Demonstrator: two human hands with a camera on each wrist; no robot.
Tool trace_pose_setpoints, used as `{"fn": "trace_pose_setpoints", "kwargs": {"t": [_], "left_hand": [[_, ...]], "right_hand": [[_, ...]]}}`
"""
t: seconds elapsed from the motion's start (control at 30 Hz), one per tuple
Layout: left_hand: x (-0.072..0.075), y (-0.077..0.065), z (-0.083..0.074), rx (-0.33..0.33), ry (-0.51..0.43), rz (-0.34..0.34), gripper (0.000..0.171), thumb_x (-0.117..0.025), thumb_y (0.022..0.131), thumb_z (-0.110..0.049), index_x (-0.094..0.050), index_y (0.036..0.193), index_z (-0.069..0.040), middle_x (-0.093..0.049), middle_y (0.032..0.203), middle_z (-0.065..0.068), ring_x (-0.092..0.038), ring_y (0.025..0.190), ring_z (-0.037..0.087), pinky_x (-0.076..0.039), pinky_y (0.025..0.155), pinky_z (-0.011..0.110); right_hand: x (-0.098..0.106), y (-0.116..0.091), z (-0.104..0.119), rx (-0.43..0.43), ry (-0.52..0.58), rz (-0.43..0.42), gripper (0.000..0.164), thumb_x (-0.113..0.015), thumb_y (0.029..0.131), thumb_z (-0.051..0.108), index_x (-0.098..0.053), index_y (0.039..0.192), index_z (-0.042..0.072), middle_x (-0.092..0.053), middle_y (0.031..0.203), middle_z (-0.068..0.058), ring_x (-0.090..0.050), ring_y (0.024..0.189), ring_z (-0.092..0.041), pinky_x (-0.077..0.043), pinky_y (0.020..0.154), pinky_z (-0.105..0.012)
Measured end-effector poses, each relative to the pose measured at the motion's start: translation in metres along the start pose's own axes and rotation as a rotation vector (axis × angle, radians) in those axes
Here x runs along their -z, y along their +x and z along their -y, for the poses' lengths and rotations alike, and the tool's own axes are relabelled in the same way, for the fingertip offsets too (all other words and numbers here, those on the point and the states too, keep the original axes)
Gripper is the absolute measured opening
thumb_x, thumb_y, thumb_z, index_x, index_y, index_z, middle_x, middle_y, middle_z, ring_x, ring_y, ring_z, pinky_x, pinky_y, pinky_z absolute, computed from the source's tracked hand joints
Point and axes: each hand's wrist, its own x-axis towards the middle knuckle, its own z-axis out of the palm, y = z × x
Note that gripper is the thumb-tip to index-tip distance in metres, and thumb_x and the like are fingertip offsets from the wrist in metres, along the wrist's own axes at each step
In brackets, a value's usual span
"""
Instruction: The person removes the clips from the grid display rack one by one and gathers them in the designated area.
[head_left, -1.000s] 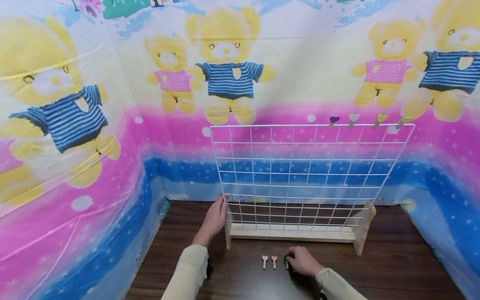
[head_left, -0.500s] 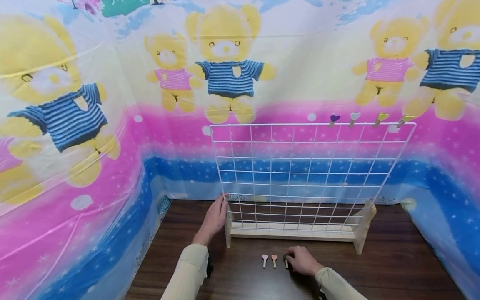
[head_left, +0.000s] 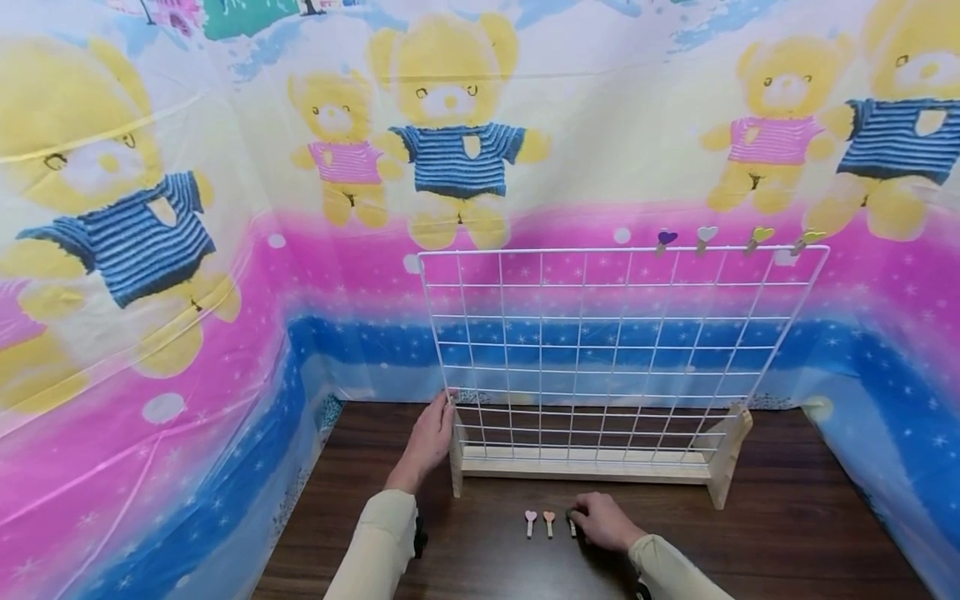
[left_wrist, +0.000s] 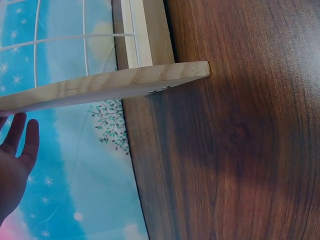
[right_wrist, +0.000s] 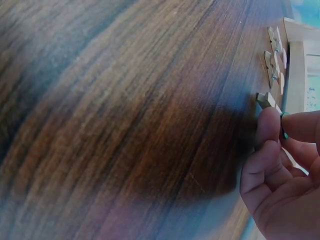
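Note:
My right hand (head_left: 606, 522) pinches a small wooden clothespin (right_wrist: 266, 100) between thumb and fingers, low over the table. Its dark green top (right_wrist: 285, 131) shows only as a thin edge; the fingers hide the rest. Left of it lie a clothespin with an orange heart (head_left: 549, 523) and one with a pink heart (head_left: 531, 522). My left hand (head_left: 429, 437) touches the outer side of the left wooden leg (left_wrist: 115, 84) of a stand, its visible fingers fairly straight. A white wire grid (head_left: 577, 350) rises upright from this stand.
Several heart clothespins, including a purple one (head_left: 667, 239) and a white one (head_left: 707, 237), sit along the grid's top wire at the right. The stand's right leg (head_left: 727, 462) stands on the dark wooden table (head_left: 810, 533). A bear-printed cloth (head_left: 615, 150) hangs behind.

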Motion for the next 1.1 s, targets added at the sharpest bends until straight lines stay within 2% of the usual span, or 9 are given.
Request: {"fn": "trace_pose_setpoints", "kwargs": {"t": [0.23, 0.57, 0.83, 1.1], "left_hand": [[0.0008, 0.0002, -0.0017, 0.004, 0.006, -0.002, 0.037, -0.034, 0.104, -0.021, -0.044, 0.139, -0.012, -0.049, 0.134, 0.017, -0.045, 0.123, 0.033, -0.038, 0.096, 0.051], [0.001, -0.0011, -0.0026, 0.011, 0.006, 0.002, 0.037, -0.034, 0.104, -0.021, -0.044, 0.139, -0.011, -0.048, 0.136, 0.017, -0.044, 0.125, 0.033, -0.038, 0.097, 0.052], [0.0005, -0.0008, -0.0036, 0.006, -0.001, -0.005, 0.038, -0.035, 0.104, -0.021, -0.044, 0.139, -0.009, -0.048, 0.136, 0.017, -0.044, 0.125, 0.033, -0.038, 0.096, 0.052], [0.0002, -0.0008, -0.0032, 0.021, 0.024, -0.005, 0.037, -0.034, 0.104, -0.021, -0.044, 0.139, -0.012, -0.049, 0.134, 0.017, -0.045, 0.124, 0.034, -0.038, 0.096, 0.052]], "right_hand": [[-0.0012, 0.0009, -0.001, 0.006, 0.008, -0.011, 0.01, -0.058, 0.091, 0.007, -0.067, 0.096, 0.004, -0.056, 0.075, 0.001, -0.054, 0.05, -0.009, -0.045, 0.046, -0.025], [-0.0058, -0.0013, -0.0037, 0.106, -0.003, -0.076, 0.007, -0.062, 0.086, 0.001, -0.067, 0.091, 0.001, -0.061, 0.074, 0.002, -0.053, 0.052, -0.007, -0.044, 0.047, -0.024], [-0.0054, 0.0, -0.0045, 0.053, -0.004, -0.057, 0.004, -0.063, 0.087, 0.005, -0.066, 0.088, 0.003, -0.059, 0.073, 0.003, -0.053, 0.056, -0.009, -0.044, 0.049, -0.025], [-0.0059, 0.0011, -0.0051, 0.07, -0.023, -0.079, 0.008, -0.065, 0.088, 0.009, -0.066, 0.085, 0.002, -0.059, 0.072, 0.004, -0.052, 0.055, -0.008, -0.044, 0.051, -0.025]]}}
